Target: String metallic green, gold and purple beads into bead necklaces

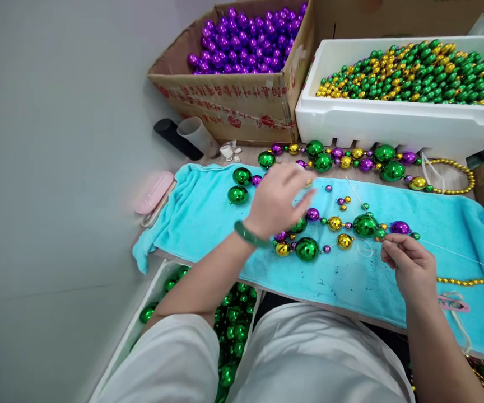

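Note:
My left hand [282, 198], wearing a green bangle [251, 235], hovers over the blue towel [208, 224] with its fingers apart, slightly blurred; nothing shows in it. Beneath and beside it lie green, purple and gold beads. My right hand [410, 263] is closed in a pinch on a long thin needle [357, 193], which slants up and to the left. Small beads, one of them green [380, 233], sit at those fingertips. A strand with a big green bead [365, 225] runs beside the needle, and another big green bead [307, 249] lies lower left. Thin thread [366, 247] loops near the right hand.
A cardboard box [225, 103] of purple beads and a white foam box [393, 117] of green and gold beads stand behind. A finished-looking bead strand [366, 164] lies before them. Green beads [233, 330] fill a bin below left. A pink case [154, 193] sits at left.

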Demonstrator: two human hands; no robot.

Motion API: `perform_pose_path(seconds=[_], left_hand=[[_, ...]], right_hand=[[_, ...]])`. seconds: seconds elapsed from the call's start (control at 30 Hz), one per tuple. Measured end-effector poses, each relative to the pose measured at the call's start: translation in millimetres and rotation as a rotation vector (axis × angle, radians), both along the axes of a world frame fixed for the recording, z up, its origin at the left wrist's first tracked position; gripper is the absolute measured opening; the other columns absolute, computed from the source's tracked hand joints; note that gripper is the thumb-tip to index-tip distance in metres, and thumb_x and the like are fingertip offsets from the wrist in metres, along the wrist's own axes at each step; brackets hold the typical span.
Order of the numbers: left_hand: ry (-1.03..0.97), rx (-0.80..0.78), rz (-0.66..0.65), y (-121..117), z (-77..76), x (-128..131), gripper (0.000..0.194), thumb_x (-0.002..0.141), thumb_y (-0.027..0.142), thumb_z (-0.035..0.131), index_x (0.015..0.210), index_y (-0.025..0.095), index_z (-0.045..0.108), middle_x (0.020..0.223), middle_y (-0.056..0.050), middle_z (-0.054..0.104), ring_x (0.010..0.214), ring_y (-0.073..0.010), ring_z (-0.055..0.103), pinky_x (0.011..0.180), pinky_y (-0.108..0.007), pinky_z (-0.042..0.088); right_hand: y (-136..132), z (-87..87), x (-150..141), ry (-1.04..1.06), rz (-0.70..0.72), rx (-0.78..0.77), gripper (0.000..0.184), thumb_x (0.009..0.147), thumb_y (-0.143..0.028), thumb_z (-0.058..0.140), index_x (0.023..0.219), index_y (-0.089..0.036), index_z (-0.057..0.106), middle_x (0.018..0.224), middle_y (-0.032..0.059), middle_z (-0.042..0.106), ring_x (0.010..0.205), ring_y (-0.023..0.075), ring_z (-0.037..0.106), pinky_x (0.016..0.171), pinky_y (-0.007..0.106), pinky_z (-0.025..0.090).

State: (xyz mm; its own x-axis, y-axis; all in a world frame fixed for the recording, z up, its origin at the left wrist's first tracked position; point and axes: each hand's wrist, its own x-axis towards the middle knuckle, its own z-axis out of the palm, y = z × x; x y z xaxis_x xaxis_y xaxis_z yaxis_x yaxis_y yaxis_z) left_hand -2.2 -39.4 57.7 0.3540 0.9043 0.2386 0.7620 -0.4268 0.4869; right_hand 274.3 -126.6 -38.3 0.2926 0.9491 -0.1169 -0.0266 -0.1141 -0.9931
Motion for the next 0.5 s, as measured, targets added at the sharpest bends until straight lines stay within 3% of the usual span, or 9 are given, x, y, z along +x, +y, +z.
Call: perform_pose_path(seconds=[0.07,0.13,0.23,0.37,0.43,0.5], left_hand=[[0.227,0.092,0.102,49.1,-30.3,-16.1,0.029,0.093,0.036,0.048,0.103,0.012,0.06,0.106,-0.012,0.06,0.106,-0.0243,0.046,0.096,-0.046,0.038],[0.411,0.084,0.199,84.0,-55.9,-34.3,0.024,0.089,0.032,0.055,0.096,0.009,0.059,0.097,-0.011,0.06,0.103,-0.0235,0.044,0.09,-0.043,0.04],[0.536,0.027,0.206,103.8,-79.6,-51.9,0.023,0.081,0.03,0.064,0.093,0.01,0.061,0.092,-0.012,0.061,0.102,-0.027,0.046,0.084,-0.041,0.041],[0.569,-0.065,0.22,96.3,-85.4,-49.3,0.028,0.078,0.019,0.06,0.104,0.011,0.062,0.102,-0.017,0.062,0.104,-0.0317,0.051,0.085,-0.044,0.043],[0.398,-0.083,0.226,87.0,-80.4,-40.7,0.035,0.078,0.018,0.057,0.112,0.012,0.061,0.11,-0.017,0.061,0.106,-0.0299,0.053,0.089,-0.044,0.043],[0.051,-0.154,0.197,74.4,-72.2,-29.9,0.04,0.079,0.023,0.057,0.119,0.016,0.059,0.116,-0.013,0.06,0.103,-0.0251,0.056,0.091,-0.042,0.045]], right_hand=[[1.2,1.4,-0.6,-0.002,0.004,0.008,0.014,0.075,-0.03,0.071,0.081,-0.018,0.067,0.052,-0.002,0.054,0.047,0.0094,0.045,0.042,0.021,0.033],[1.7,1.7,-1.2,-0.019,0.022,0.009,0.014,0.076,-0.031,0.07,0.081,-0.018,0.067,0.053,-0.0018,0.054,0.048,0.0097,0.046,0.043,0.021,0.033],[2.6,0.4,-2.3,-0.051,0.044,0.007,0.014,0.077,-0.031,0.069,0.081,-0.018,0.067,0.054,-0.0016,0.054,0.049,0.0098,0.046,0.043,0.022,0.034],[5.0,-1.5,-4.9,-0.067,0.047,0.021,0.014,0.077,-0.031,0.07,0.081,-0.018,0.068,0.054,-0.0013,0.054,0.049,0.0106,0.048,0.043,0.022,0.034],[5.5,-1.5,-7.1,-0.073,0.052,0.023,0.013,0.077,-0.03,0.07,0.081,-0.018,0.069,0.054,-0.0012,0.055,0.049,0.0107,0.048,0.043,0.022,0.035],[4.7,-0.8,-10.1,-0.075,0.074,0.023,0.013,0.077,-0.03,0.069,0.081,-0.018,0.069,0.054,-0.0011,0.055,0.05,0.0108,0.049,0.044,0.022,0.036]])
